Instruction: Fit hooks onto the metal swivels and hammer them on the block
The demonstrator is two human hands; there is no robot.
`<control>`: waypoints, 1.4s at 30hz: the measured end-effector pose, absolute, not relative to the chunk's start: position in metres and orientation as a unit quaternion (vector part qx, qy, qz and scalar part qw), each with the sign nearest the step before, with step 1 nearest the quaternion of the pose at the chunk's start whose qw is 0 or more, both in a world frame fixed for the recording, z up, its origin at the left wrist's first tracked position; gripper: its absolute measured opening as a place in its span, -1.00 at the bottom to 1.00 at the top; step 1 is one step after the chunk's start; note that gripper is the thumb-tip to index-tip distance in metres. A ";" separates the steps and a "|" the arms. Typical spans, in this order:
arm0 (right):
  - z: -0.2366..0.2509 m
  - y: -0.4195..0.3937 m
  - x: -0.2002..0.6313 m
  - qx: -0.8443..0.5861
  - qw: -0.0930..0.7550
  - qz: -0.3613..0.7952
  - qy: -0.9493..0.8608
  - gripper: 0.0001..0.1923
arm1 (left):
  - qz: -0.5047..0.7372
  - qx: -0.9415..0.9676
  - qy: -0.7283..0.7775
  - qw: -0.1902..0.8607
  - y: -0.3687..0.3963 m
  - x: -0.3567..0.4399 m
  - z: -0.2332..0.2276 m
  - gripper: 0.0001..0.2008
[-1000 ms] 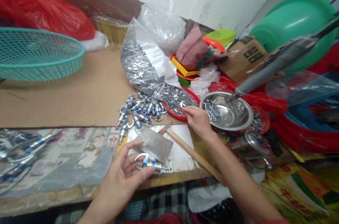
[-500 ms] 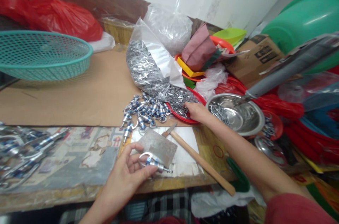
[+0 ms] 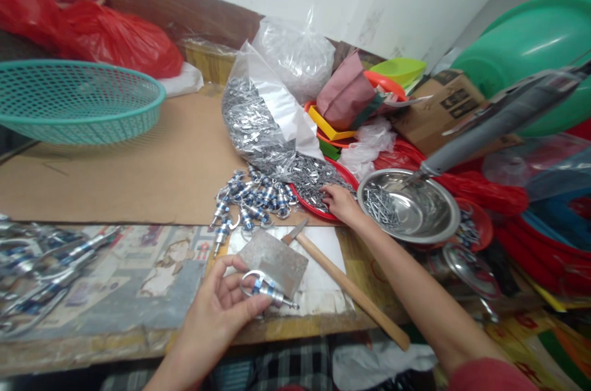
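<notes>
A small metal swivel hook (image 3: 263, 288), shiny steel with a blue band and a curved loop at one end, lies pinched in the left hand (image 3: 217, 311) near the front edge of the table (image 3: 138, 163); the grip closes on it with thumb above and fingers below. Just behind it rests a flat, dull grey metal plate (image 3: 272, 258) on a white sheet, and beside that a hammer (image 3: 346, 286) with a pale wooden handle lying slantwise. Farther back, a heap of like blue-banded hooks (image 3: 252, 197) sits on brown cardboard. The right hand (image 3: 339, 203) reaches into a shallow red tray (image 3: 318, 211) of tiny silvery parts, fingers bent down onto them; whether its grip holds any piece cannot be told. A crinkled clear plastic bag (image 3: 258, 120) spills the same parts into the tray. Just right stands a round polished steel bowl (image 3: 422, 218) holding thin nails. At far left sits a teal mesh basket (image 3: 78, 101).
</notes>
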State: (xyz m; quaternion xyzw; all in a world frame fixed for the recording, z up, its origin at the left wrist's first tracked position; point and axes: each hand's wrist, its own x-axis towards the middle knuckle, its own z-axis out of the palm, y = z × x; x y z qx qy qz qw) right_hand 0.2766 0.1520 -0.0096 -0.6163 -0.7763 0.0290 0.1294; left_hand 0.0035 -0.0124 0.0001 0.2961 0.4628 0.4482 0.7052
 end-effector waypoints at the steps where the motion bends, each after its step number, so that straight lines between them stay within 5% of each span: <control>1: -0.009 0.151 0.277 -0.619 0.137 0.026 -0.773 -0.82 | 0.445 0.297 0.460 0.709 -0.013 0.003 0.001 -0.50; 10: 0.027 0.110 0.258 -0.624 0.218 0.045 -0.749 -0.86 | 0.438 0.300 0.463 0.710 -0.012 0.003 0.010 -0.51; 16: 0.052 0.040 0.192 -0.457 0.205 0.244 -0.830 -0.91 | 0.443 0.296 0.462 0.709 -0.012 0.004 0.008 -0.50; 21: 0.045 0.030 0.171 -0.359 0.176 0.250 -0.882 -0.91 | 0.461 0.308 0.435 0.710 -0.012 0.005 0.006 -0.52; 32: 0.025 0.006 0.194 -0.540 0.381 0.173 -0.730 -0.88 | 0.445 0.318 0.461 0.699 -0.014 0.004 0.011 -0.54; 37: 0.000 -0.002 0.246 -0.631 0.154 0.154 -0.745 -0.69 | 0.424 0.362 0.491 0.670 -0.014 0.003 0.008 -0.60; 42: 0.012 -0.016 0.246 -0.623 0.206 0.158 -0.738 -0.77 | 0.446 0.338 0.476 0.678 -0.013 0.003 0.006 -0.47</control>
